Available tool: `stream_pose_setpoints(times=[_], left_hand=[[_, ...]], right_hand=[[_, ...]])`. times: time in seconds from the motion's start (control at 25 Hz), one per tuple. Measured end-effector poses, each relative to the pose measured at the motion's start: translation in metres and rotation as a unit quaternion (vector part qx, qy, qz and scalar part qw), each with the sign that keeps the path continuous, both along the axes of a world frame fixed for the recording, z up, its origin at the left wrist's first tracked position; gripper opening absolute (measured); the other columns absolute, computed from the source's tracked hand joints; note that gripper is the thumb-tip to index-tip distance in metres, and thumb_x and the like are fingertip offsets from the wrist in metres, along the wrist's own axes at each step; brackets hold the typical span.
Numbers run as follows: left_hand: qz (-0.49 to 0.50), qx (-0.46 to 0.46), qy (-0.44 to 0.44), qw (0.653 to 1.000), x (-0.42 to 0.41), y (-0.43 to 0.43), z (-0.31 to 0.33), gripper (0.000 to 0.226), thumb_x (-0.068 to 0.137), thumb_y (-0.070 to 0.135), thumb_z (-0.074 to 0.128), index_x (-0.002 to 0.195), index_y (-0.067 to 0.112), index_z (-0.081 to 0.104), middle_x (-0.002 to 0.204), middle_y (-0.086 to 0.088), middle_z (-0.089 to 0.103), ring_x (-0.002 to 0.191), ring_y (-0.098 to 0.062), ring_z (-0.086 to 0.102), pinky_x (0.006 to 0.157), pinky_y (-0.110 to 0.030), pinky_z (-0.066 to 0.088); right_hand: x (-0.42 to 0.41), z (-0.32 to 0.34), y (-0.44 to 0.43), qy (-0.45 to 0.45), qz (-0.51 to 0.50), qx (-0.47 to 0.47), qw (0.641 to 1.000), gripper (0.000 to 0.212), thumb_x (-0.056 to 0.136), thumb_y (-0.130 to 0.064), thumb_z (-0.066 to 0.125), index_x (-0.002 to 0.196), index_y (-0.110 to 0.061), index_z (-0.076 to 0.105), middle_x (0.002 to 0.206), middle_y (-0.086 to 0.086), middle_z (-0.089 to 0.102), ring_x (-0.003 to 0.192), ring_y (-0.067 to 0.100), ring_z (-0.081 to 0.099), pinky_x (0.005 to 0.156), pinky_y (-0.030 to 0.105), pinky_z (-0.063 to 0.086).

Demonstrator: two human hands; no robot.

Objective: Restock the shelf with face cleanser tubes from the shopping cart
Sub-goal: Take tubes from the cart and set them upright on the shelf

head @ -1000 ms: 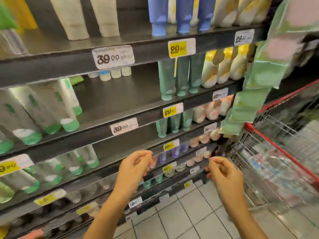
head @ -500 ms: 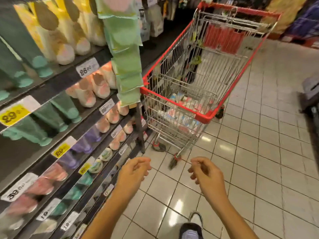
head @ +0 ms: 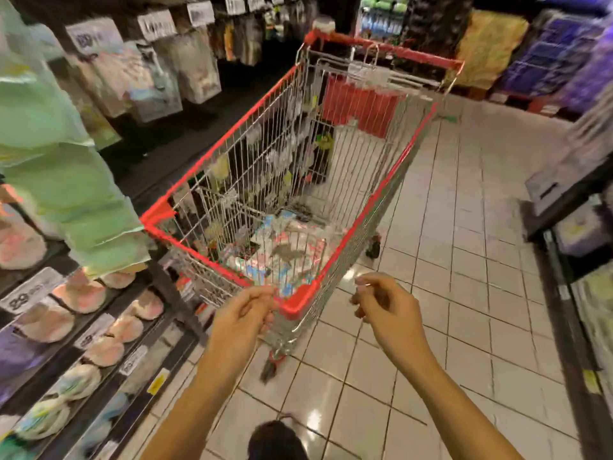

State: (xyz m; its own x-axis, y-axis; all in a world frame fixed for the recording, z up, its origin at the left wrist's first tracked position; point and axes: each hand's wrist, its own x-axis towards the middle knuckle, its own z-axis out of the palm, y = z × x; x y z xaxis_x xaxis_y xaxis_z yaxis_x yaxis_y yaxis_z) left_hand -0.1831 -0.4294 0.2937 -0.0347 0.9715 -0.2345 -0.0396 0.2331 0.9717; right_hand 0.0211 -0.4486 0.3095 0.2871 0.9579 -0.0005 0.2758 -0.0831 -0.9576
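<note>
Moved: view has swung off the shelf [head: 99, 330] onto the cart [head: 374, 200], now much nearer. Both hands have come up to its near end.

Left hand [head: 243, 315]: fingers loosely curled, holding nothing. Tips lie just beside the cart's red near corner; whether they touch it cannot be told.

Right hand [head: 386, 307]: fingers loosely curled, thumb near forefinger, empty, apart from the cart.

Tubes [head: 282, 257]: loose heap in the cart bottom at the near end. White, pink and blue, blurred, so no count is possible.

Handling (judged): light, soft-walled plastic with a smooth and probably slippery surface. Not fragile, though a hard squeeze may dent the body. Stiffest at the cap and the crimped end.

Hold (judged): across the body close to the cap. Take several at once only where they lie parallel. A deep reach down into the cart is needed.
</note>
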Motion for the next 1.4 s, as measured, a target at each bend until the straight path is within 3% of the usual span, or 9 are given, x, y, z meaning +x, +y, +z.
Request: stream_pose_setpoints(times=[0.4,0.56,0.68,0.88,1.08,1.16,1.24,1.32,1.4], left_hand=[[0.029,0.014,-0.017,0.999,0.066,0.233,0.029,0.019,0.092,0.006,0.052,0.096,0.016,0.068,0.07,0.008,0.07,0.058,0.002,0.06,0.05,-0.011,0.047],[0.034,-0.053,-0.059,0.996,0.093,0.324,0.018,0.018,0.088,0.009,0.059,0.1,0.018,0.069,0.079,0.001,0.068,0.059,0.0,0.061,0.054,-0.015,0.05],[0.075,-0.1,-0.069,0.99,0.116,0.389,-0.015,0.017,0.085,0.005,0.062,0.094,0.018,0.069,0.074,0.002,0.066,0.056,0.001,0.059,0.05,-0.012,0.048],[0.183,-0.189,-0.057,0.963,0.136,0.475,-0.097,0.018,0.089,0.002,0.056,0.077,0.014,0.062,0.058,0.002,0.057,0.05,-0.008,0.048,0.043,-0.015,0.038],[0.29,-0.315,-0.103,0.898,0.137,0.493,-0.188,0.031,0.089,-0.001,0.054,0.06,0.009,0.052,0.029,0.005,0.044,0.025,-0.006,0.037,0.028,-0.013,0.021],[0.322,-0.337,-0.105,0.878,0.137,0.495,-0.227,0.038,0.089,-0.002,0.052,0.052,0.008,0.054,0.029,0.004,0.045,0.021,-0.004,0.036,0.027,-0.013,0.023],[0.333,-0.355,-0.112,0.866,0.137,0.498,-0.267,0.057,0.089,-0.006,0.047,0.036,0.012,0.059,0.029,0.003,0.048,0.021,-0.004,0.037,0.027,-0.012,0.024],[0.332,-0.361,-0.122,0.863,0.133,0.504,-0.312,0.068,0.089,-0.008,0.043,0.025,0.012,0.055,0.027,0.004,0.043,0.019,-0.004,0.032,0.027,-0.013,0.02],[0.335,-0.373,-0.142,0.853,0.128,0.514,-0.354,0.067,0.092,-0.007,0.037,0.03,0.01,0.056,0.027,0.004,0.042,0.019,-0.004,0.031,0.028,-0.013,0.019]], right_hand=[[0.068,0.02,0.243,-0.031,0.027,0.029,0.999,0.024,0.092,-0.007,0.053,0.086,-0.029,0.061,0.074,0.006,0.066,0.066,0.021,0.064,0.063,0.034,0.054],[0.088,0.018,0.346,-0.077,0.079,0.017,0.994,0.015,0.094,-0.009,0.05,0.096,-0.018,0.061,0.081,0.01,0.068,0.062,0.003,0.063,0.056,0.019,0.052],[0.096,-0.012,0.43,-0.149,0.148,-0.04,0.977,0.014,0.094,-0.009,0.048,0.1,-0.016,0.059,0.085,0.018,0.068,0.069,0.024,0.065,0.065,0.037,0.055],[0.11,-0.106,0.562,-0.314,0.304,-0.118,0.892,0.021,0.088,-0.001,0.046,0.103,-0.003,0.061,0.093,0.022,0.066,0.079,0.036,0.064,0.071,0.043,0.054],[0.131,-0.213,0.626,-0.396,0.406,-0.199,0.799,0.026,0.086,-0.006,0.052,0.11,-0.006,0.062,0.108,0.018,0.066,0.099,0.032,0.062,0.084,0.035,0.049],[0.136,-0.256,0.637,-0.388,0.456,-0.223,0.769,0.023,0.09,-0.006,0.048,0.105,-0.003,0.064,0.102,0.011,0.068,0.095,0.024,0.065,0.08,0.028,0.048],[0.144,-0.302,0.643,-0.422,0.479,-0.209,0.741,0.026,0.095,-0.006,0.042,0.096,-0.002,0.068,0.079,-0.014,0.067,0.068,-0.009,0.06,0.06,0.005,0.042],[0.151,-0.337,0.643,-0.441,0.501,-0.214,0.713,0.028,0.091,-0.008,0.049,0.115,-0.008,0.062,0.102,-0.019,0.063,0.089,-0.024,0.049,0.076,-0.007,0.029],[0.158,-0.372,0.642,-0.428,0.509,-0.233,0.709,0.045,0.088,-0.007,0.052,0.132,-0.014,0.051,0.133,0.008,0.051,0.122,0.012,0.049,0.096,0.01,0.035]])
